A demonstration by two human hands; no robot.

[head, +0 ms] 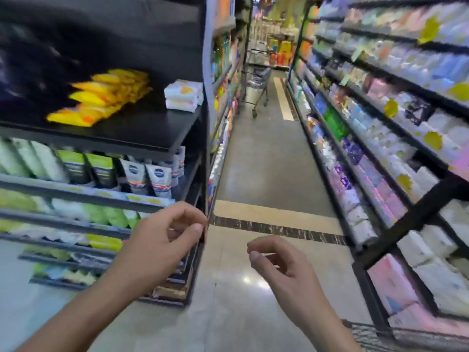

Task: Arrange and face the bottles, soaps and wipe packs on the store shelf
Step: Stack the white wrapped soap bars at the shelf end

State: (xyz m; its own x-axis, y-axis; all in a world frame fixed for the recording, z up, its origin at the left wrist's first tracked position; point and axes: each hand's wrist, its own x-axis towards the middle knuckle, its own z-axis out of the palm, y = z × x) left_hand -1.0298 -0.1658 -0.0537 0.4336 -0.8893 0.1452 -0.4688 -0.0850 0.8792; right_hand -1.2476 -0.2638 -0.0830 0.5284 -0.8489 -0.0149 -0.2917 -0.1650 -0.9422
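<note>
While my hands are between products, the scene reads as follows.

Left hand: my left hand (pixel 162 232) hangs in front of the shelf unit's end corner, fingers loosely curled, thumb near the forefinger, nothing held.

Right hand: my right hand (pixel 276 262) hovers over the aisle floor (pixel 253 174), fingers loosely curled, nothing held.

Reason for posture: I judge both hands idle and ready, since neither touches any stock.

Yellow packs: a row of yellow packs (pixel 101 97) lies flat on the dark upper shelf (pixel 152 133), overlapping like tiles and fanning toward the back. This looks unfaced, so it is probably work still to do.

White soap packs: two white soap packs (pixel 182 96) sit stacked near the right end of the same shelf, apart from the yellow row, squared one on the other to save room.

Tubes: white and blue tubes (pixel 152 176) stand cap-down behind the rail of the shelf below, labels outward; green-topped tubes (pixel 101 168) stand just beside them on the left.

Position relative to hands: the tubes are above and slightly left of my left hand, near it; the yellow packs and soap packs are higher, well apart. My right hand is well apart from all of these.

Far side: shelving (pixel 380 123) with pastel packs lines the aisle on my right; details are blurred.

Trolley: a shopping trolley (pixel 256 82) stands far down the aisle.
</note>
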